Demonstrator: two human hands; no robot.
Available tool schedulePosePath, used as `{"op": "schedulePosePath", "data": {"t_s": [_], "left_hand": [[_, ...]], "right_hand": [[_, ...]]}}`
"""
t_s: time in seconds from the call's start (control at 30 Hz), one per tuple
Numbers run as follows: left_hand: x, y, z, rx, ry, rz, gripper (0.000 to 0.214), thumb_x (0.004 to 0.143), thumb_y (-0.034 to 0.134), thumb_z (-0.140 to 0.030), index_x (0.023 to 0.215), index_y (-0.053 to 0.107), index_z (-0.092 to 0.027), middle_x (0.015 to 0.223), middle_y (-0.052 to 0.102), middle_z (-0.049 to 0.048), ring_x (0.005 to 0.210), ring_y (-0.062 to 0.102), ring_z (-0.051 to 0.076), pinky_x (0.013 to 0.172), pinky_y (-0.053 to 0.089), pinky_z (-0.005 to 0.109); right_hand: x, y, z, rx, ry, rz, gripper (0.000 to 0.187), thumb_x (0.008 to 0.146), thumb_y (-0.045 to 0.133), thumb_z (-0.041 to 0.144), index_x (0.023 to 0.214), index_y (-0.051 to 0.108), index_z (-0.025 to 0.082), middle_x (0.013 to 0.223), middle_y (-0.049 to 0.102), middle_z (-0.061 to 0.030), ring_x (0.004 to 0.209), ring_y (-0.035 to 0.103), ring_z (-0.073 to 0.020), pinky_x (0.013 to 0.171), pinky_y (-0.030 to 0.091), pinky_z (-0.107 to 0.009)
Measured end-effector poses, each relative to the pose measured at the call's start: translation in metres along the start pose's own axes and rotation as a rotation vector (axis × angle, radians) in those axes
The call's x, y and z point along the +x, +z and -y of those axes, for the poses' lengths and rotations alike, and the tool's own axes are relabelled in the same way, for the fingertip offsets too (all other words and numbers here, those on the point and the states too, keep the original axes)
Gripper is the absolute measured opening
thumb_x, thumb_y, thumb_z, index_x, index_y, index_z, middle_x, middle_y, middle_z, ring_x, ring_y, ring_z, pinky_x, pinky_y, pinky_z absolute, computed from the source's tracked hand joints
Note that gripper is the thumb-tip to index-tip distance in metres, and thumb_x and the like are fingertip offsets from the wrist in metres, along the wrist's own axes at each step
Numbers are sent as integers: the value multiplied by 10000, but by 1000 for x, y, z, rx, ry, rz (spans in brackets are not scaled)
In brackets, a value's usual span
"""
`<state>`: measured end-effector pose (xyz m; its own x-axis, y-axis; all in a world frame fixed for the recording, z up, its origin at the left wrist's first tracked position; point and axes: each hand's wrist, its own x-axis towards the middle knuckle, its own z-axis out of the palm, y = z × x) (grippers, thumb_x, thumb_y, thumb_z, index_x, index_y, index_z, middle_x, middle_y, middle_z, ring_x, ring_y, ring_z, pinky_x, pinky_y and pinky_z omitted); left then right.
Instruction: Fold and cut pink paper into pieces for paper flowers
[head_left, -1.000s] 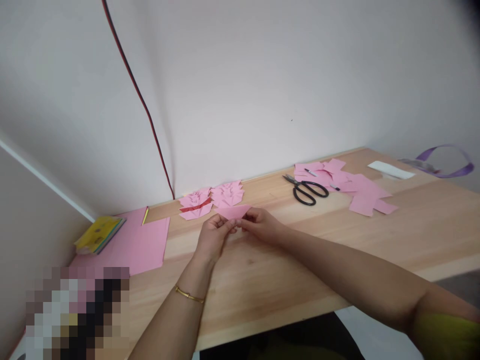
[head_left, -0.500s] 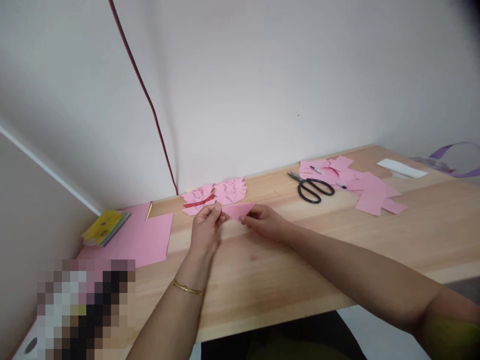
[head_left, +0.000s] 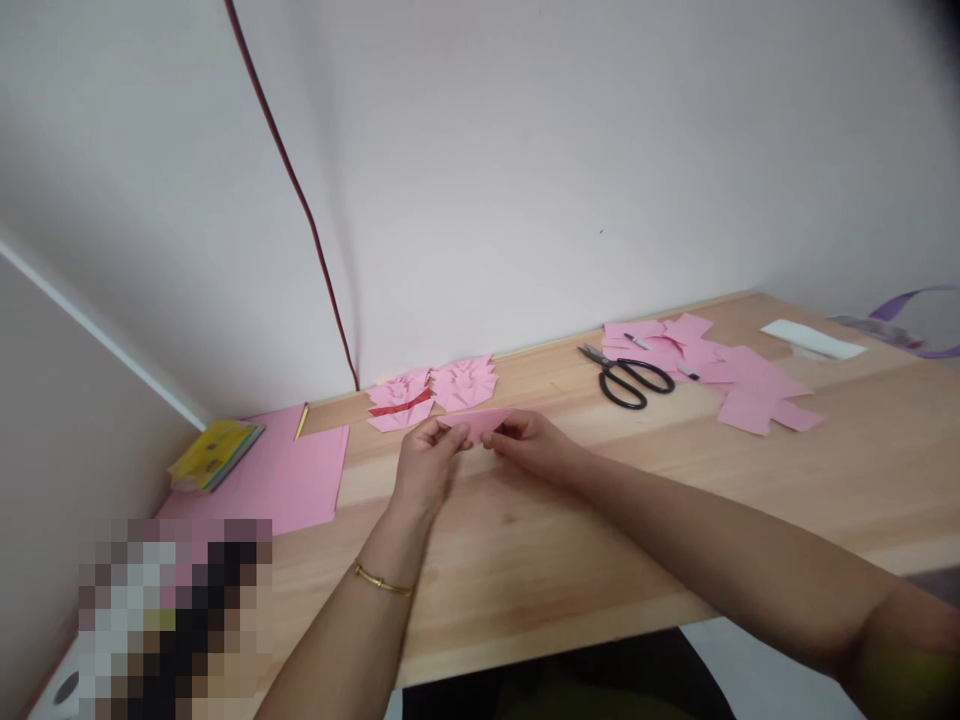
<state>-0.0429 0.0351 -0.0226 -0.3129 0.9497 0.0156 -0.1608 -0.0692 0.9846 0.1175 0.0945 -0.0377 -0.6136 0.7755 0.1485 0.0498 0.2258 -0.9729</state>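
Between my hands, just above the wooden table (head_left: 517, 560), is a small folded piece of pink paper (head_left: 478, 422) with a straight upper edge. My left hand (head_left: 429, 455) pinches its left end, the thumb lying across the front. On the right, my right hand (head_left: 531, 444) grips the paper between thumb and fingers. Behind my hands lie two clusters of folded pink paper pieces (head_left: 465, 383). A red strip (head_left: 401, 404) crosses the left cluster.
Black-handled scissors (head_left: 626, 375) lie right of centre beside loose pink paper cutouts (head_left: 757, 385) and a marker. A white strip (head_left: 811, 338) is farther right. At the left, a yellow packet (head_left: 215, 453) and a pencil (head_left: 301, 421) rest on pink sheets (head_left: 300, 480). A wall stands behind.
My left hand has shifted right along the pink paper, its thumb now over the paper's front. My right hand stays at the right end. The view has moved slightly.
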Motion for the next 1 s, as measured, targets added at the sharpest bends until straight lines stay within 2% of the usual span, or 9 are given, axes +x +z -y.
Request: {"op": "schedulePosePath", "data": {"t_s": [0.13, 0.27, 0.37, 0.47, 0.57, 0.83, 1.0], "left_hand": [[0, -2, 1, 51, -17, -35, 239, 617, 775, -318, 666, 642, -126, 599, 628, 10, 588, 572, 98, 649, 454, 234], [1, -2, 1, 49, -32, -48, 246, 618, 776, -320, 668, 641, -122, 587, 619, 4, 580, 567, 96, 639, 453, 232], [0, 0, 2, 6, -28, -4, 224, 617, 779, -284, 727, 663, -129, 626, 631, 0, 583, 559, 90, 634, 454, 232], [0, 1, 2, 9, -8, 72, 190, 630, 771, -252, 741, 674, -131, 646, 639, 7, 591, 548, 87, 615, 438, 220], [-1, 1, 2, 49, -8, 109, 183, 646, 763, -263, 740, 681, -130, 642, 641, 15, 580, 538, 86, 578, 415, 212], [-1, 0, 1, -21, -51, 82, 279, 715, 697, -392, 782, 647, -126, 491, 583, -11, 468, 549, 97, 553, 448, 225], [-2, 3, -3, -119, -113, 69, 337, 693, 711, -426, 795, 599, -124, 622, 643, 8, 482, 612, 122, 564, 513, 267]], "right_hand": [[1, -2, -1, 129, -78, -30, 244, 775, 625, 367, 898, 618, 157, 755, 577, -2, 673, 503, -113, 637, 400, -248], [2, -4, -1, 137, -69, -110, 231, 795, 607, 393, 828, 601, 164, 634, 496, 33, 602, 456, -103, 593, 371, -241], [1, -4, 0, 118, -108, -103, 226, 790, 618, 394, 791, 599, 168, 639, 515, 25, 615, 471, -111, 608, 382, -248], [1, -1, 0, 153, -160, -66, 202, 785, 635, 368, 817, 616, 169, 763, 603, -15, 729, 544, -137, 699, 420, -271], [0, 1, 0, 184, -150, -39, 212, 784, 643, 374, 849, 632, 173, 837, 638, -36, 801, 572, -156, 749, 429, -289], [-1, -1, 1, 48, -101, -108, 282, 825, 570, 432, 763, 629, 163, 626, 508, 18, 617, 464, -112, 608, 368, -246], [0, -2, 1, 31, -83, -120, 321, 860, 504, 446, 792, 653, 170, 614, 497, 17, 612, 459, -114, 602, 363, -248]]}}
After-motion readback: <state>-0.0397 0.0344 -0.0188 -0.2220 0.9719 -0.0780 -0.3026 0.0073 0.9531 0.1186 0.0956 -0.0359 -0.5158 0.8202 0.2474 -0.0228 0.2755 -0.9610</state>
